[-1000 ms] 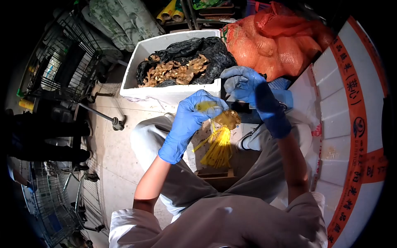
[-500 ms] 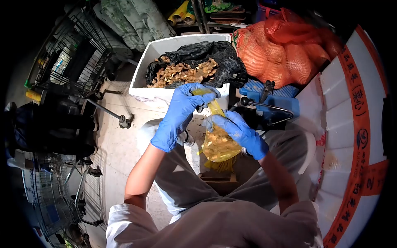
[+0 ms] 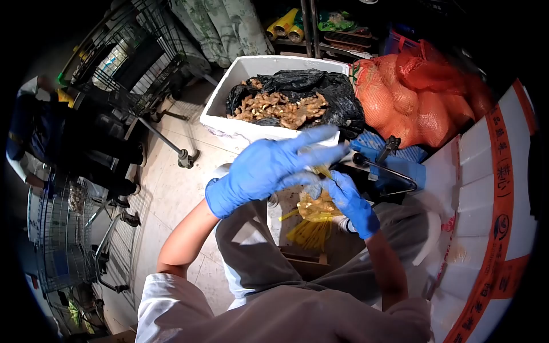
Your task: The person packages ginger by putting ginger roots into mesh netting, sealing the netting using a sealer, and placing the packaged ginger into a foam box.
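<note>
So there's quite a bit crowding this spot: a white foam box (image 3: 220, 113) lined with crumpled black plastic (image 3: 343, 106) is sitting straight ahead, holding knobbly brown ginger-like pieces (image 3: 277, 108), and a bulging orange mesh sack (image 3: 420, 106) is leaning in just right of it. A blue plastic case (image 3: 413, 171) with a bent metal bar (image 3: 394, 178) over it is standing beyond the right hand (image 3: 351, 206), while white foam panels with orange printed tape (image 3: 498, 228) are walling off the right side. Over on the left, two wire shopping carts (image 3: 134, 71) are taking up floor, and another person in dark clothes (image 3: 43, 128) is standing by them. The left hand (image 3: 254, 171), in a blue glove, is passing in front of the box's near edge and hiding part of it, its fingers spreading apart and blurring a bit. The right hand, gloved in blue too, is keeping its fingers together, pinching the neck of a see-through yellow bag (image 3: 317, 207) with brownish pieces inside. That bag is hanging below the left fingers and just left of the right ones, between the person's knees, with a bundle of yellow strips (image 3: 309, 233) showing right below it and a brown open box (image 3: 306, 262) lying lower down.
</note>
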`<state>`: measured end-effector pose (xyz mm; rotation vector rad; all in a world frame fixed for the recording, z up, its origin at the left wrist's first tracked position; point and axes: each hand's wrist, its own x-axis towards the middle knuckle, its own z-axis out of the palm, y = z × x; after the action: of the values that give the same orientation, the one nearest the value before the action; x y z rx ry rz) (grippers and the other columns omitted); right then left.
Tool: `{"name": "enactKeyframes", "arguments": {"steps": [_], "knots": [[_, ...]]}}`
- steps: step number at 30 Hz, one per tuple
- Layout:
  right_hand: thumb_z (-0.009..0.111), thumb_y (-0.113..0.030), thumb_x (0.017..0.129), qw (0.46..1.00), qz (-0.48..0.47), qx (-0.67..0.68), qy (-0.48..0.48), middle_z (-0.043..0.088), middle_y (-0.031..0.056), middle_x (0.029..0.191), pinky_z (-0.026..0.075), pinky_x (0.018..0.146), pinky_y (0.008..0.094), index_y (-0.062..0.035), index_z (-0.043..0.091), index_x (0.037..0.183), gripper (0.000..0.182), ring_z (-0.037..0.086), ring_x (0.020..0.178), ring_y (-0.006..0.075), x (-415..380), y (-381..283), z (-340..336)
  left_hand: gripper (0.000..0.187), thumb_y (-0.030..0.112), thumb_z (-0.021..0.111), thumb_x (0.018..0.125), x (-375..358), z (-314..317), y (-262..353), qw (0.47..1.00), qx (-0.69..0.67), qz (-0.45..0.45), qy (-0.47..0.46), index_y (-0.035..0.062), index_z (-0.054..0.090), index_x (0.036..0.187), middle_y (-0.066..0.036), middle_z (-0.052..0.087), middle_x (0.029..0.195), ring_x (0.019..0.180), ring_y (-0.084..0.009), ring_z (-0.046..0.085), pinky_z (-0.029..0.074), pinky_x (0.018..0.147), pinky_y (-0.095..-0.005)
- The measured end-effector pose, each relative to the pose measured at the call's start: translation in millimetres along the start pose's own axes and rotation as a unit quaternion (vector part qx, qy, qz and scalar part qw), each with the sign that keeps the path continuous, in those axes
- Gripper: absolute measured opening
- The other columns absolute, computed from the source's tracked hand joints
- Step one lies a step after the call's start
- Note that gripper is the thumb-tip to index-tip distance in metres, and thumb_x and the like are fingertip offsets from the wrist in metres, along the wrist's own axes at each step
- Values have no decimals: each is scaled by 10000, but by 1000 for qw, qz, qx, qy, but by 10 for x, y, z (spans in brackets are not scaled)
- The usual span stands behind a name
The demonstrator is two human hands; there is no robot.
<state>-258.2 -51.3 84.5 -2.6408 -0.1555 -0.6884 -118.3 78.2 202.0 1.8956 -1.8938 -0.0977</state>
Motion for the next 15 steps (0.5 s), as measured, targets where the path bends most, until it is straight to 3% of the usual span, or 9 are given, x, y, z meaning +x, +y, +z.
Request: {"name": "enactKeyframes", "arguments": {"steps": [1, 2, 3, 5, 6, 7, 8, 11, 15], "knots": [[509, -24, 688, 1000, -10, 7, -2, 462, 104, 960, 380, 816, 290, -45, 448, 1044, 361, 450, 924, 231, -44, -7, -8, 507, 149, 511, 715, 12, -51, 113, 986, 125, 39, -104, 300, 386, 1183, 1, 385, 1226, 651, -143, 585, 449, 456, -212], [539, -47, 658, 996, -22, -88, -27, 461, 102, 965, 383, 805, 297, -43, 448, 1032, 386, 450, 915, 239, -108, -2, -3, 560, 109, 478, 712, 6, 67, 91, 977, 168, 78, -105, 308, 324, 1213, 14, 378, 1232, 579, -144, 575, 424, 388, -221], [570, -71, 627, 982, -42, -177, -43, 461, 101, 970, 387, 794, 304, -42, 448, 1021, 413, 451, 907, 248, -134, 9, 24, 444, 102, 458, 720, -2, 133, 91, 976, 182, 72, -97, 227, 400, 1142, 27, 458, 1106, 491, -159, 547, 422, 366, -261], [492, -19, 693, 995, -1, 7, -95, 436, 118, 1020, 357, 852, 316, -53, 468, 1033, 343, 412, 987, 264, -89, 45, 35, 477, 87, 446, 709, -84, 451, -206, 975, 181, 112, -68, 137, 366, 1176, -21, 525, 855, 464, -157, 532, 407, 340, -265], [461, -13, 722, 987, 33, 95, -128, 433, 120, 1025, 347, 870, 318, -57, 477, 1032, 313, 394, 1019, 268, -48, 38, 18, 354, 90, 441, 715, -130, 478, -234, 971, 204, 110, -52, 81, 453, 1068, -47, 509, 673, 452, -187, 520, 402, 335, -282], [428, -36, 758, 993, -36, -110, -24, 461, 117, 971, 366, 822, 308, -55, 486, 1010, 259, 425, 981, 241, -257, 165, 262, 197, 111, 446, 725, -145, 489, -219, 981, 173, 75, -49, 63, 511, 905, -62, 499, 581, 472, -235, 517, 405, 369, -313], [407, -52, 786, 926, 292, 197, -137, 477, 106, 941, 373, 800, 297, -59, 482, 1015, 241, 450, 951, 216, -44, 3, 119, 147, 134, 456, 726, -183, 508, -247, 989, 132, 60, -37, 63, 508, 843, -69, 494, 563, 494, -256, 519, 407, 401, -336], [420, -89, 778, 938, 199, 278, -62, 508, 111, 655, 363, 598, 300, -13, 483, 686, 135, 478, 625, 223, 48, 13, 277, 129, 189, 476, 718, -217, 618, -373, 995, 49, -24, -79, 65, 500, 745, -95, 506, 602, 563, -301, 522, 407, 484, -389], [422, -142, 797, 933, 194, 298, -61, 519, 164, 650, 383, 539, 345, 34, 506, 785, 195, 506, 587, 282, -3, 125, 476, 123, 182, 472, 709, -222, 717, -400, 990, 40, -63, -116, 65, 508, 718, -116, 525, 690, 623, -298, 527, 416, 526, -386]]}}
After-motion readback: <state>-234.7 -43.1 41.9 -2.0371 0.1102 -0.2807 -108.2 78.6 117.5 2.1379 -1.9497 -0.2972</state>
